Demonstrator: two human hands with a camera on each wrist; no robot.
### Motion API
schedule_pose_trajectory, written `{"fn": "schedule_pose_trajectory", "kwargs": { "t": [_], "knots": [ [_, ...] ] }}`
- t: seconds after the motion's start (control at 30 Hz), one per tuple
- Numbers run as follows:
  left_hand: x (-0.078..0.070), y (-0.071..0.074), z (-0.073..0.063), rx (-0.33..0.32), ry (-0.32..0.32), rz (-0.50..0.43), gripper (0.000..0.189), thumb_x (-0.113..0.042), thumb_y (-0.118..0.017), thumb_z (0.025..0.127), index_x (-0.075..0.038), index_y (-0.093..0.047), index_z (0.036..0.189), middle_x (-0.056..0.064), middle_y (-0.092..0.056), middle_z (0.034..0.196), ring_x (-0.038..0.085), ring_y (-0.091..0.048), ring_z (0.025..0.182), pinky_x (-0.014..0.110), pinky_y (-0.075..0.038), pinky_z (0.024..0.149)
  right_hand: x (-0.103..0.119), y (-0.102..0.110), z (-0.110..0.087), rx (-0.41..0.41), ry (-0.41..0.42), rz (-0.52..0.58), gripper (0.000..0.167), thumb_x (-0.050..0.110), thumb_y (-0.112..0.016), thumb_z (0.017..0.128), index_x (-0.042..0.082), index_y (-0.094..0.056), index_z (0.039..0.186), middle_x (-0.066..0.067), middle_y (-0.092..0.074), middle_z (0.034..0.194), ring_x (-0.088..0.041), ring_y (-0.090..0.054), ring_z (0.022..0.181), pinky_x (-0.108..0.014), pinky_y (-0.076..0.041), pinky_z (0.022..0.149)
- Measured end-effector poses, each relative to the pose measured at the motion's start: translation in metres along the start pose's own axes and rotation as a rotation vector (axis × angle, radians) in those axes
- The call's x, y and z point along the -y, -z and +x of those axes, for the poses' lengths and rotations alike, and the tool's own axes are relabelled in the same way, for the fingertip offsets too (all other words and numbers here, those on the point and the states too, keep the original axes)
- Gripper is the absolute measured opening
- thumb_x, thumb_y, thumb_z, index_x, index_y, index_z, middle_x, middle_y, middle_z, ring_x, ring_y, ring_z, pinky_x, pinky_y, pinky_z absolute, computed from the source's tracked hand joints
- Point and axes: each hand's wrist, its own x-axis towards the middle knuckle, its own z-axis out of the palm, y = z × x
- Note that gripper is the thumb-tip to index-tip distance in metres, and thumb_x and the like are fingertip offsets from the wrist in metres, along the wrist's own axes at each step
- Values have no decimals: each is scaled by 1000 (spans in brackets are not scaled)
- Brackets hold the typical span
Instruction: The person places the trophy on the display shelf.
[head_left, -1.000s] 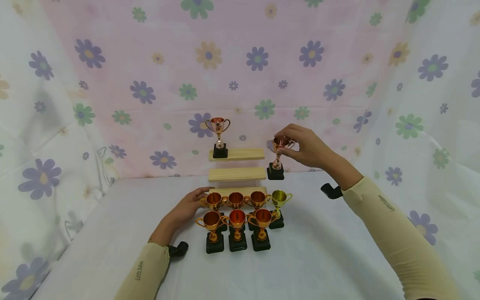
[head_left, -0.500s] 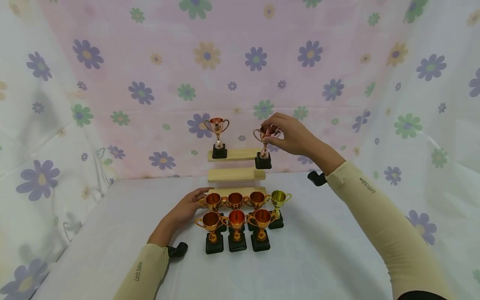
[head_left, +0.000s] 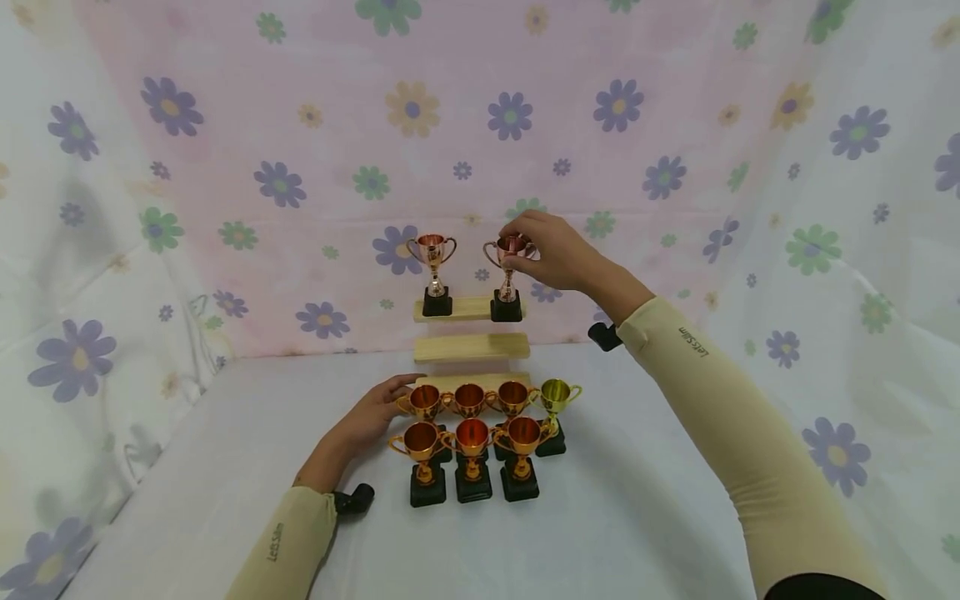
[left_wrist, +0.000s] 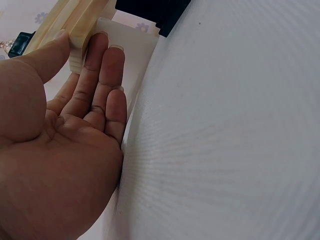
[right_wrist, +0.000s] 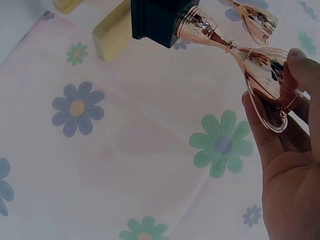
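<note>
My right hand (head_left: 553, 252) pinches a rose-gold trophy cup (head_left: 507, 289) by its bowl, thumb on one side and fingers on the other. The cup stands upright, its black base (right_wrist: 162, 22) right at the right end of the top board (head_left: 471, 309) of a wooden tiered shelf. A matching trophy (head_left: 437, 279) stands at that board's left end. Low on the left, my left hand (head_left: 375, 414) holds the end of the shelf's lowest board (left_wrist: 82, 22), its thumb on the wood and its fingers against the underside and white support (left_wrist: 127, 45).
In front of the shelf stand two rows of trophies: several orange-gold ones, such as a front-row trophy (head_left: 472, 458), and a yellow-gold trophy (head_left: 553, 408) at the back row's right end. The middle board (head_left: 471, 347) lies behind them. A flowered cloth (head_left: 315, 250) hangs behind.
My right hand has carried the rose-gold trophy leftward and up, from beside the shelf to the top board's right end. The left hand has stayed on the shelf.
</note>
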Motion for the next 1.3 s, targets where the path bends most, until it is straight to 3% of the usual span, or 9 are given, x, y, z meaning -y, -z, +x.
{"fn": "schedule_pose_trajectory", "kwargs": {
  "t": [0.5, 0.8, 1.1, 1.3],
  "knots": [
    [0, -1, 0, 0, 15, -22, 55, -8, -56, 108, -6, -41, 161, 13, -67, 128, 23, -62, 121, 50, -37, 116, 1, -16, 32, 23, -78, -13, 46, 22, -70, 104, -2, -60, 143, -16, -58, 126, -29, -63, 110, -40, -55, 98],
    [5, 1, 1, 28, -21, -17, 54, -10, -55, 109, -3, -40, 161, 14, -68, 126, 21, -63, 119, 48, -39, 115, 3, -25, 46, 4, -93, -56, 44, 22, -69, 105, -1, -61, 141, -16, -58, 128, -29, -61, 108, -40, -52, 97],
    [4, 1, 1, 11, 11, -35, 53, -9, -56, 109, -6, -42, 160, 13, -68, 128, 25, -62, 123, 53, -34, 119, 5, -33, 55, 7, -91, -54, 44, 21, -68, 105, -1, -60, 142, -16, -58, 133, -29, -59, 112, -43, -50, 100],
    [3, 1, 1, 13, -5, -38, 54, -11, -57, 109, -7, -42, 160, 13, -69, 127, 26, -62, 123, 55, -33, 119, 6, -37, 57, 7, -94, -62, 43, 21, -67, 106, -2, -60, 142, -17, -59, 132, -30, -59, 113, -43, -49, 100]
  ]
}}
